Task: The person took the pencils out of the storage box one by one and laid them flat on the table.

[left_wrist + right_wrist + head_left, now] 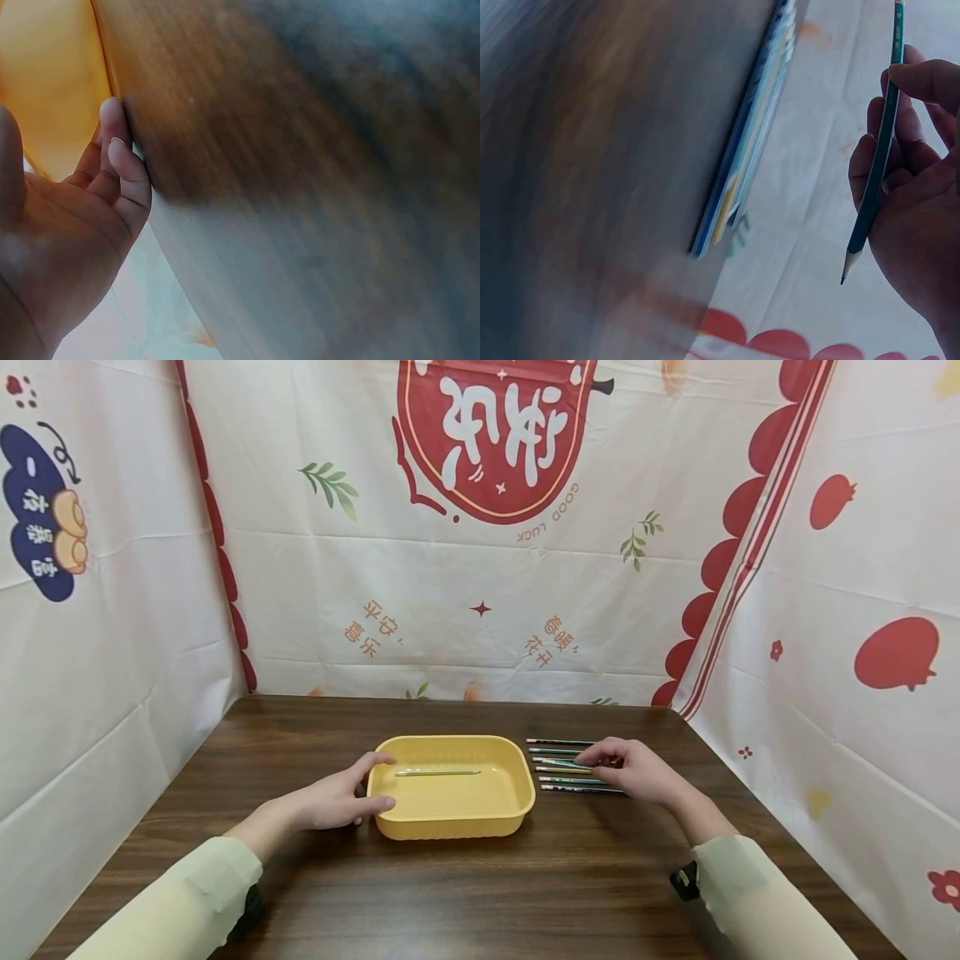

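Observation:
My left hand (337, 795) holds the left rim of a yellow plastic basin (450, 828); its thumb and index finger reach over the edge, while other fingers lie against the outer wall. One pencil (438, 772) lies crosswise inside the basin. To the right of it, my right hand (633, 768) pinches a dark green pencil (870, 187) between thumb and fingers, with the sharpened tip towards the wrist. Beneath that hand, several pencils (577, 789) lie side by side on the table in a row. The hand covers their right ends in the head view.
A dark wood-grain table (465, 902) carries everything. White printed cloth (480, 568) hangs behind it and along both sides. Each forearm wears a pale sleeve (202, 885) with a black device (684, 881) at the wrist.

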`<state>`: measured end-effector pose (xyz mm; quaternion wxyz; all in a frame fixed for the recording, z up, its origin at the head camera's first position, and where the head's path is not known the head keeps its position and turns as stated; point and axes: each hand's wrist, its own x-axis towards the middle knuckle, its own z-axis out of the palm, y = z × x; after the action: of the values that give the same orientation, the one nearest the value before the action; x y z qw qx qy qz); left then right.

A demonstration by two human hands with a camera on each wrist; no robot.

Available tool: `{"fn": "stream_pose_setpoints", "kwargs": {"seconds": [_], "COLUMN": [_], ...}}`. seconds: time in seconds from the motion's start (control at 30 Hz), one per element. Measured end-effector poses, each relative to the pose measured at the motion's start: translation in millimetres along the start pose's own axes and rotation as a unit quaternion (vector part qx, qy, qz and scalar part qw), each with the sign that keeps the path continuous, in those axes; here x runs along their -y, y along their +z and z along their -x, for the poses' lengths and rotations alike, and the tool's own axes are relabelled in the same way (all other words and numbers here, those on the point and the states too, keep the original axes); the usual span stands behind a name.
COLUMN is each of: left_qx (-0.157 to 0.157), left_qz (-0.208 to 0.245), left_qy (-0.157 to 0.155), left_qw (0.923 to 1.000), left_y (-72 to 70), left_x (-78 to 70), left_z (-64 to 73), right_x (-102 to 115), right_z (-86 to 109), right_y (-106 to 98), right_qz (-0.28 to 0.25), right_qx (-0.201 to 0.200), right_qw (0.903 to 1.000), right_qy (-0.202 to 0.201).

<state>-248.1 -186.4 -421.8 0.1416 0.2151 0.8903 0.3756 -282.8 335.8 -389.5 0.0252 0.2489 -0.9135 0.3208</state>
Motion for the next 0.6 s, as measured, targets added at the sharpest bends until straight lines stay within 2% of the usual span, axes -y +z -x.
{"fn": "stream_pose_setpoints", "kwargs": {"seconds": [0.23,0.47,0.6], "left_qx": [0.0,0.0,0.0], "left_qz": [0.002,0.004,0.004], "left_qy": [0.002,0.005,0.004], "left_qw": [1.0,1.0,1.0], "left_y": [0.3,0.9,1.2], "left_x": [0.4,1.0,0.7], "left_z": [-0.2,-0.6,-0.6], "right_x": [-19.6,-24.1,-26.0], "right_z": [7.7,6.9,6.6], "right_y": [-0.6,4.2,8.2], "right_qz": [0.002,0.009,0.005], "right_qx": [0.043,0.098,0.115], "right_qw": [0.999,0.995,0.993], "right_qy": [0.014,0.016,0.025]}}
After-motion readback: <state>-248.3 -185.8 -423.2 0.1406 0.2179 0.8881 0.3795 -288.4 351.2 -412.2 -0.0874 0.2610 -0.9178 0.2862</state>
